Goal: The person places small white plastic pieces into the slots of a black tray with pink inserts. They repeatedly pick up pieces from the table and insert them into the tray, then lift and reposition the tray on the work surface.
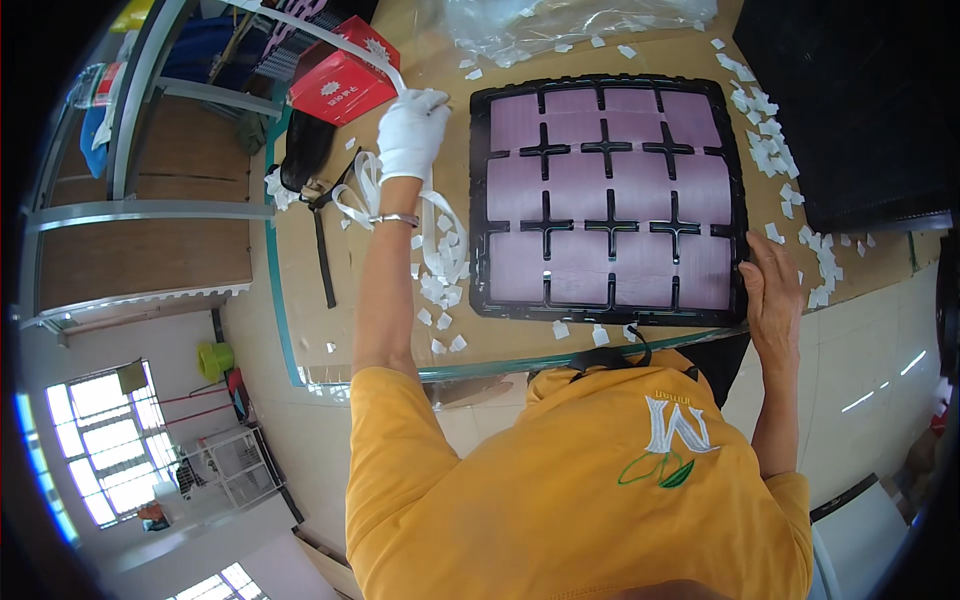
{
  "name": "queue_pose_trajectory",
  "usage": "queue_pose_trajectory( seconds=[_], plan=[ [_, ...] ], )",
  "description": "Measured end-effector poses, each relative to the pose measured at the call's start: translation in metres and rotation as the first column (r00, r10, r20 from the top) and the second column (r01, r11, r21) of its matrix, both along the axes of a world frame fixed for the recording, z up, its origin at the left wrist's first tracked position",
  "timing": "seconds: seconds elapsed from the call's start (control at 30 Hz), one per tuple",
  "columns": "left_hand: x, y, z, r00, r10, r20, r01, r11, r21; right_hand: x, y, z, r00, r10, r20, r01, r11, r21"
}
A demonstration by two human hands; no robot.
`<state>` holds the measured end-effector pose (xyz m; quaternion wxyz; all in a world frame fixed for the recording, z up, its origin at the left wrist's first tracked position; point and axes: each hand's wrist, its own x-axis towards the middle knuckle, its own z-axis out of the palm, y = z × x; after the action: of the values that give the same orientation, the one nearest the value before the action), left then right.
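Yellow shirt (pixel 580 480), left fingers (pixel 424 101) closed on white strap (pixel 384 67); right fingers (pixel 764 262) parted against tray edge (pixel 738 205); bare cardboard (pixel 458 165) between

You've got bright, fairly even light mid-frame, w/ soft shadows. Windows (pixel 108 440) lower L are blown out; blue fringing runs along the L rim nearby. Floor (pixel 850 365) at R shows white glare streaks. Film (pixel 570 28) top ctr. throws small highlights, & your tray (pixel 479 200) has glints on its blk ribs. Blk item (pixel 860 110) upper R goes v. dark, detail mostly lost. Fisheye bends the shelf (pixel 150 211) at L; corners fall to blk. Your L hand (pixel 412 135) looks reasonably crisp.
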<state>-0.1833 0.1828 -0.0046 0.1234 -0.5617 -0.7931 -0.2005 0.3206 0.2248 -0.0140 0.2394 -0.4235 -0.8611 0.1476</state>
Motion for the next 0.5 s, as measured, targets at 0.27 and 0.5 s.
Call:
queue_pose_trajectory(
  seconds=[0.27, 0.5],
  plan=[
    [0.064, 0.021, -0.009, 0.969, 0.213, 0.126, -0.193, 0.969, -0.157, -0.005, -0.003, 0.009, 0.995, -0.096, -0.006, 0.095, 0.994, -0.055],
    [0.087, 0.07, -0.028, 0.961, 0.269, 0.072, -0.265, 0.963, -0.059, -0.007, -0.009, 0.006, 0.994, -0.111, -0.021, 0.11, 0.993, -0.04]
  ],
)
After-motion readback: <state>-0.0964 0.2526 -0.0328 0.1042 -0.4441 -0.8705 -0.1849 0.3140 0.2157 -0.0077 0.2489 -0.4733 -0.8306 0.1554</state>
